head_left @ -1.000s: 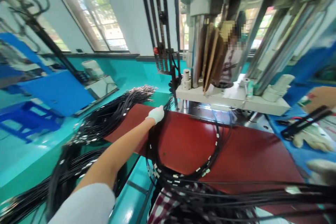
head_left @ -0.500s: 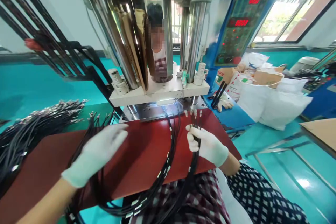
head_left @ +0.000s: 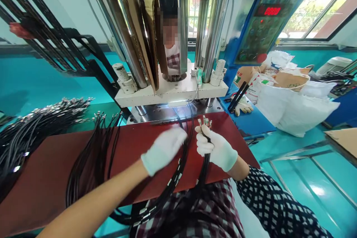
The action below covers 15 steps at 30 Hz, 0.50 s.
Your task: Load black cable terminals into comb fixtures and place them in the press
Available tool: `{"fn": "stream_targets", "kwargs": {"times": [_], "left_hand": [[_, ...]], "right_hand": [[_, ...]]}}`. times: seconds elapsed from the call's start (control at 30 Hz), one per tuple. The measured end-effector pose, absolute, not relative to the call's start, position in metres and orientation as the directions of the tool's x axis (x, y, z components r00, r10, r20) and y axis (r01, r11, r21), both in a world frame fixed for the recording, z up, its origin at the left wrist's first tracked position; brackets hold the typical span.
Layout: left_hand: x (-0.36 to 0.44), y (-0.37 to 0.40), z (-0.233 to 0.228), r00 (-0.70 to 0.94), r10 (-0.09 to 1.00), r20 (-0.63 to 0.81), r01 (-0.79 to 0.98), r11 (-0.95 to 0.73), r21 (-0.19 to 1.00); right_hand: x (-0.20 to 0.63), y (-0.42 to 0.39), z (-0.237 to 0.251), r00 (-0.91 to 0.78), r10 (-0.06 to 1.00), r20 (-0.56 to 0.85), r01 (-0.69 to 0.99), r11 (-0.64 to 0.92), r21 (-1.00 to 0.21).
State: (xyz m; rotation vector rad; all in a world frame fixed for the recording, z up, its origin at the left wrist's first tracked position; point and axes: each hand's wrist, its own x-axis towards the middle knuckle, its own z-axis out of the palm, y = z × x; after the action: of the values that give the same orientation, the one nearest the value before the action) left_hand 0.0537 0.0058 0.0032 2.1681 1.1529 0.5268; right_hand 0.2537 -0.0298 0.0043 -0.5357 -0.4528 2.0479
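Observation:
In a white glove, my right hand (head_left: 216, 149) is closed around a bundle of black cables (head_left: 204, 169). Metal end fittings (head_left: 205, 122) stick up above its thumb and fingertips. My gloved left hand (head_left: 167, 144) is beside a second set of black cables (head_left: 182, 161) with white marks, which runs from the press (head_left: 170, 98) and curves down over the board's front edge. Motion blurs the left fingers, so whether they grip those cables is unclear. Both hands are above the reddish-brown board (head_left: 134, 148).
More black cables (head_left: 90, 152) lie across the board's left part. Farther left is a large pile of cables (head_left: 41, 126) with metal ends. A blue control box (head_left: 259, 18) with red digits stands at the right, near a glove (head_left: 243, 107) and white sacks (head_left: 292, 108).
My left hand has moved right, from the cables on the left to those at the press. My right hand still holds its bundle, the metal ends now closer together. The view has shifted slightly.

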Motion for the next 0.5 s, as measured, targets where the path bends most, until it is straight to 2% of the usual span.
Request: {"fn": "stream_targets", "kwargs": {"times": [0.07, 0.1, 0.17, 0.37, 0.43, 0.5], "left_hand": [[0.044, 0.047, -0.002, 0.369, 0.922, 0.115, 0.852, -0.385, 0.354], [0.043, 0.065, -0.006, 0.363, 0.926, 0.108, 0.898, -0.378, 0.223], [0.046, 0.091, -0.016, 0.405, 0.913, 0.050, 0.909, -0.408, 0.085], [0.039, 0.078, -0.024, 0.477, 0.879, -0.015, 0.878, -0.476, 0.050], [0.013, 0.054, -0.020, 0.447, 0.894, -0.034, 0.895, -0.446, 0.023], [-0.015, 0.029, -0.011, 0.341, 0.937, -0.080, 0.940, -0.338, 0.045]], "right_hand": [[0.257, -0.025, -0.006, -0.536, 0.830, -0.154, -0.723, -0.546, -0.423], [0.257, -0.023, -0.010, -0.555, 0.821, -0.132, -0.731, -0.557, -0.394], [0.252, -0.019, -0.013, -0.586, 0.805, -0.097, -0.733, -0.577, -0.361], [0.242, -0.020, -0.027, -0.637, 0.758, -0.142, -0.685, -0.640, -0.347], [0.247, -0.029, -0.032, -0.649, 0.749, -0.133, -0.689, -0.653, -0.315], [0.254, -0.039, -0.031, -0.632, 0.762, -0.140, -0.718, -0.644, -0.266]]}}
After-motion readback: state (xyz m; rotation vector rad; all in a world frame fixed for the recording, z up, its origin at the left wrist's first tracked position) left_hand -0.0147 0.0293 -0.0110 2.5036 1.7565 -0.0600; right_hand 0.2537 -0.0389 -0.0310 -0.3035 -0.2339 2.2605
